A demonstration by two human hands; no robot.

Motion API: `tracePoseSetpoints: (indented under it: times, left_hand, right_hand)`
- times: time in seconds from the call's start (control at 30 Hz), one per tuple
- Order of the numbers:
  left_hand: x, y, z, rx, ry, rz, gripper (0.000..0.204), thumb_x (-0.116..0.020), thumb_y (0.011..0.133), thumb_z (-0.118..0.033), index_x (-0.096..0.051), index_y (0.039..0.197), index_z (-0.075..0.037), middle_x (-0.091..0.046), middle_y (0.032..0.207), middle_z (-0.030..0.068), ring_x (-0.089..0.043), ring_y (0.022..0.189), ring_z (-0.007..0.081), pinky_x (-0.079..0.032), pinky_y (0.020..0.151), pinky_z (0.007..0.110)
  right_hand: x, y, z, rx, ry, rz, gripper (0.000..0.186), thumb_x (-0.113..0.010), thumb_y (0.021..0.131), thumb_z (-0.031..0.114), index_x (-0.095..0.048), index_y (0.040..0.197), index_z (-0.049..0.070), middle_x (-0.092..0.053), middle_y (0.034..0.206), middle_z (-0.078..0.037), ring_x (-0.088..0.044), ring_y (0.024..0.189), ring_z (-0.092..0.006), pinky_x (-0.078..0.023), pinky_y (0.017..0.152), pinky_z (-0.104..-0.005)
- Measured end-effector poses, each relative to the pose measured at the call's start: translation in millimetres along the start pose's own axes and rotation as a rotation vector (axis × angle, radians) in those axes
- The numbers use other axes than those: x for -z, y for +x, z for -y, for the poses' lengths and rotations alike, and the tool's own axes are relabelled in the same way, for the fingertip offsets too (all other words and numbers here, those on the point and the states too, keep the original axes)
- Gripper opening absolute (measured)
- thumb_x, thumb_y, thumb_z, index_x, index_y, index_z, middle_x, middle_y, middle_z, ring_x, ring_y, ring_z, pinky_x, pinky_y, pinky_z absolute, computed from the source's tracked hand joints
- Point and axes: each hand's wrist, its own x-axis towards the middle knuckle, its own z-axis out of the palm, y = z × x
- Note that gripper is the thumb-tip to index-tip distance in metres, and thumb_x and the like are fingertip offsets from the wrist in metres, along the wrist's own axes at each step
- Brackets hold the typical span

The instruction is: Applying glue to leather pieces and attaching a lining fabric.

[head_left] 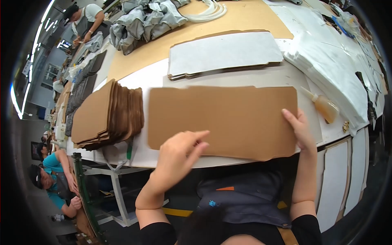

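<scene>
Nearest is one dark apron [245, 196] with a small blue mark and an orange tag. Two bare hands reach over the table edge. The left hand [177, 155] is above the lower left part of one large brown panel [220, 118], its index finger and thumb stretched out with a narrow gap between them and nothing held there; whether it touches the panel I cannot tell. The right hand [301, 128] grips the panel's right edge, thumb on the upper face and the other fingers mostly hidden behind the edge. The panel lies across the front of the table, its long side toward the person; whether a second sheet lies beneath it is unclear. Just left of it stands one thick stack of brown panels [92, 114], too many to count. To the right lies one clear squeeze bottle [326, 108], tipped on its side, with amber liquid inside and a pale nozzle; a few small brass-coloured pieces [346, 126] are near its base. Beyond the panel is one low stack of white-faced panels [224, 53], and right of that one heap of white sheets [330, 71]. Farther off are grey fabric pieces [149, 20], piled beyond counting, beside one bundle of looped white cord [210, 10].
</scene>
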Motion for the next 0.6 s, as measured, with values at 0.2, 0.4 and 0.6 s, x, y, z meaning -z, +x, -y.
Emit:
tracePoseSetpoints:
  times: [0.2,0.4,0.6]
  left_hand:
    - [-37,5,92,0.207,0.185,-0.177,0.033,-0.067,0.094,-0.016,-0.063,0.125,-0.005,-0.066,0.107,0.0121,-0.066,0.091,0.0286,-0.053,0.08,0.039]
    - [-32,22,145,0.36,0.081,-0.272,0.031,-0.062,0.095,-0.01,-0.062,0.125,-0.004,-0.061,0.114,0.0121,-0.063,0.091,0.0242,-0.052,0.084,0.037]
    - [-18,55,161,0.292,0.05,-0.187,0.029,-0.07,0.091,-0.015,-0.065,0.118,-0.007,-0.061,0.11,0.0107,-0.06,0.099,0.025,-0.05,0.09,0.038]
  right_hand:
    - [45,-12,-7,0.059,-0.317,-0.164,0.03,-0.057,0.102,0.01,-0.054,0.128,-0.004,-0.073,0.098,-0.01,-0.068,0.085,-0.0111,-0.053,0.074,-0.0246]
    - [41,-14,-17,0.115,-0.404,-0.287,0.031,-0.057,0.101,0.006,-0.052,0.129,-0.005,-0.073,0.091,-0.01,-0.067,0.081,-0.0103,-0.051,0.071,-0.0237]
    - [44,-13,-24,0.155,-0.465,-0.299,0.032,-0.056,0.1,0.004,-0.052,0.13,-0.006,-0.073,0.09,-0.01,-0.066,0.079,-0.0094,-0.05,0.07,-0.023]
